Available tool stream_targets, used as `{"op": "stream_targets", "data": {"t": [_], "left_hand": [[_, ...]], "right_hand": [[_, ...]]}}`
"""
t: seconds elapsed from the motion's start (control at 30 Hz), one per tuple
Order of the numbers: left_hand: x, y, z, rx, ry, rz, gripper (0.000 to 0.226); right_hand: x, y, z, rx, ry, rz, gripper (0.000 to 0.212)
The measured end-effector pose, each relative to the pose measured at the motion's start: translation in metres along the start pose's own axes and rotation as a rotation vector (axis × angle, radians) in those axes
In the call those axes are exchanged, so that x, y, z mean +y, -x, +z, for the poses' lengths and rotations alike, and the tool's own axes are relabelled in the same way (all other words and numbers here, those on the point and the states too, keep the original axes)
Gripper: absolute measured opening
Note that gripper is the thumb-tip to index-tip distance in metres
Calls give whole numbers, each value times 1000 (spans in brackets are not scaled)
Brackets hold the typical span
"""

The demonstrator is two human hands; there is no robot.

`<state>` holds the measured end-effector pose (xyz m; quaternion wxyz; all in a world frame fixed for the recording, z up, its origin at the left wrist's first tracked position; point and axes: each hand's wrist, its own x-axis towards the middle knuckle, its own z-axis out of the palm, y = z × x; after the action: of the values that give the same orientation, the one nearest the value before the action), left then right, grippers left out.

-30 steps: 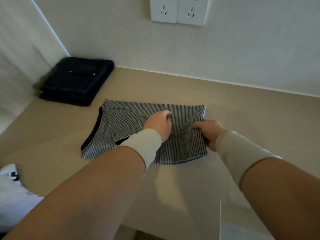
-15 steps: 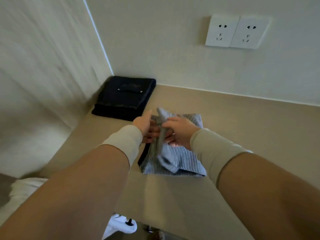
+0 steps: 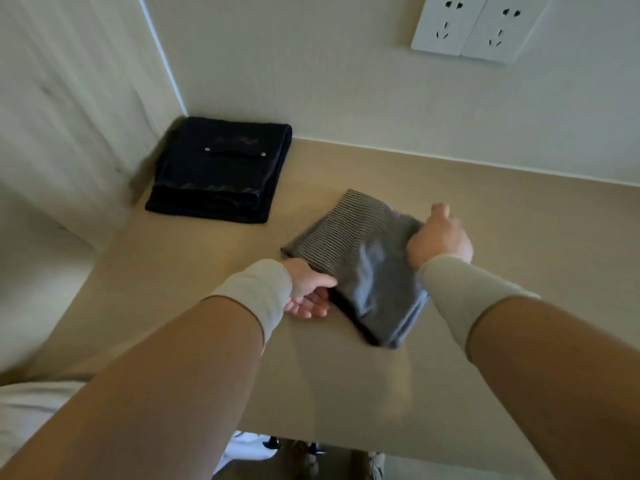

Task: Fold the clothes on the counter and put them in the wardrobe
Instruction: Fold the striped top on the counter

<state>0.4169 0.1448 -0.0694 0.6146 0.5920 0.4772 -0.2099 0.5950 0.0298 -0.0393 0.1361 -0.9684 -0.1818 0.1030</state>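
At frame center the striped garment (image 3: pixel 353 258), folded into a small bundle, sits between both hands just above the beige tabletop (image 3: pixel 519 306). The left hand (image 3: pixel 308 289) slips under its lower-left edge, thumb on top, pinching it. The right hand (image 3: pixel 440 237) grips its right edge with curled fingers. A folded dark garment (image 3: pixel 218 171) lies in the upper-left corner; 2 wall sockets (image 3: pixel 478 26) sit upper right.

Grey-and-dark striped folded garment (image 3: pixel 349 237); navy folded clothing (image 3: pixel 218 171); beige counter (image 3: pixel 207 271); white sockets (image 3: pixel 474 26); cream wall (image 3: pixel 311 81).
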Motion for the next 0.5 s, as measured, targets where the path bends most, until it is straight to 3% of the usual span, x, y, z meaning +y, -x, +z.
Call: {"op": "stream_targets", "data": {"t": [0.03, 0.2, 0.33, 0.43, 0.5], "left_hand": [[0, -1, -1, 6, -17, 15, 27], [16, -8, -9, 326, 115, 87, 29], [30, -12, 13, 247, 75, 0, 21], [30, -15, 29, 219, 75, -44, 27], [33, -17, 35, 231, 90, -56, 31]], "right_hand": [[-2, -8, -6, 36, -44, 2, 50], [15, -13, -1, -128, -41, 45, 46], [53, -5, 12, -147, -142, 233, 35], [70, -4, 8, -197, -167, 295, 17], [77, -7, 3, -218, -198, 318, 25]]}}
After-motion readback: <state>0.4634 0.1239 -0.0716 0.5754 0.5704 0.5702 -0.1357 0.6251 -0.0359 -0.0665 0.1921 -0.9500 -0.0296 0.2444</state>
